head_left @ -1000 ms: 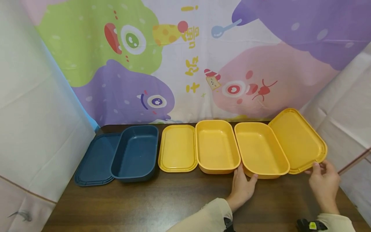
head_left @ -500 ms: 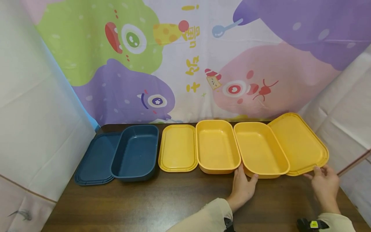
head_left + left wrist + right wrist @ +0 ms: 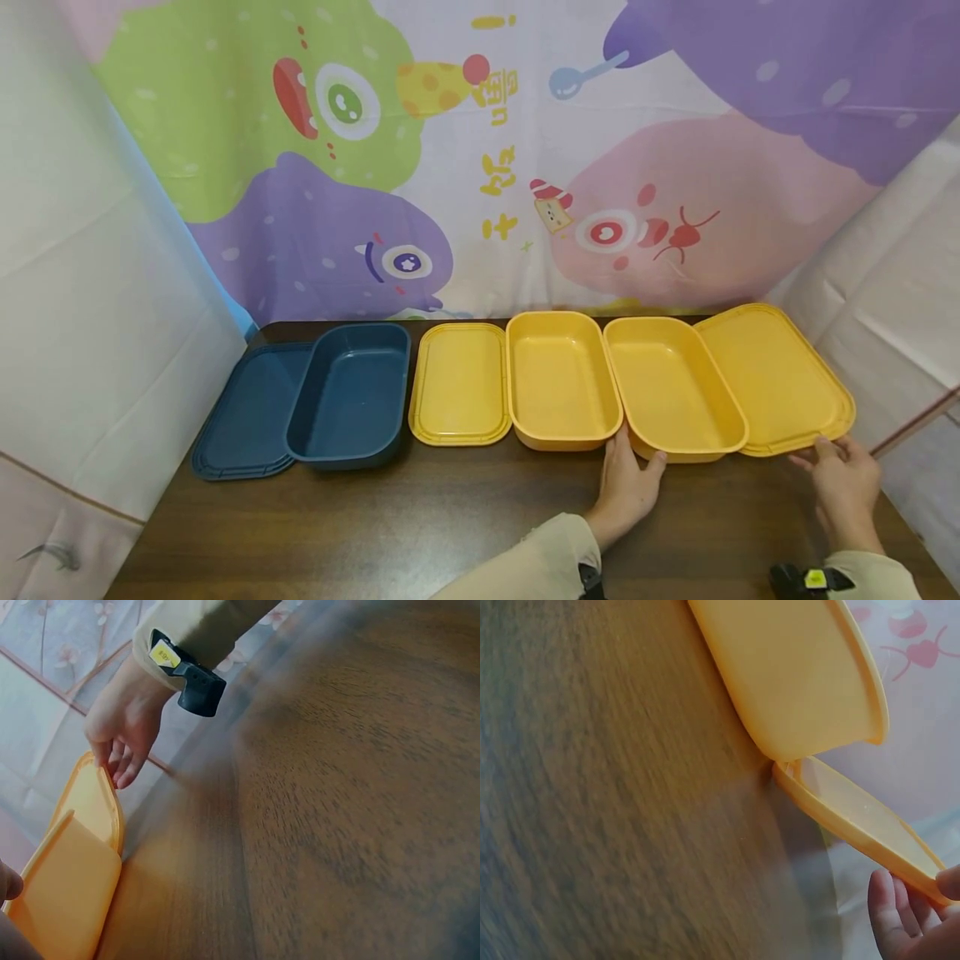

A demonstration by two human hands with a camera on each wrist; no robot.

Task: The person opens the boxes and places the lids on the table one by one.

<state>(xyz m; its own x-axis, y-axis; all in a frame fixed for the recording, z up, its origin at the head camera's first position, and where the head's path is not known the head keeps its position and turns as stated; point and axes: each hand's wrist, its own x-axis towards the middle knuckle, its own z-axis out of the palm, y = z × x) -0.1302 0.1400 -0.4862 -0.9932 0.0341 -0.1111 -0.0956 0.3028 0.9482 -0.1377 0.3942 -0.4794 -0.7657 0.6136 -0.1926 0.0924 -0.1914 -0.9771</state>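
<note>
The left hand lies flat near the table's front edge, fingers straight, thumb spread. The right hand pinches with lightly curled fingertips near the front right corner.

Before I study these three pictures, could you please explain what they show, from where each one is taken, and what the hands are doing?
No machine here: a person works with two bare hands. The wide picture comes from a camera on the head; the other two come from cameras on each wrist.

On the brown table stand a blue box resting on its blue lid, then a yellow lid and two yellow boxes.

The left hand touches the near end of the right yellow box. The right hand holds the near edge of a second yellow lid, which leans on that box. The right wrist picture shows this lid tilted.
</note>
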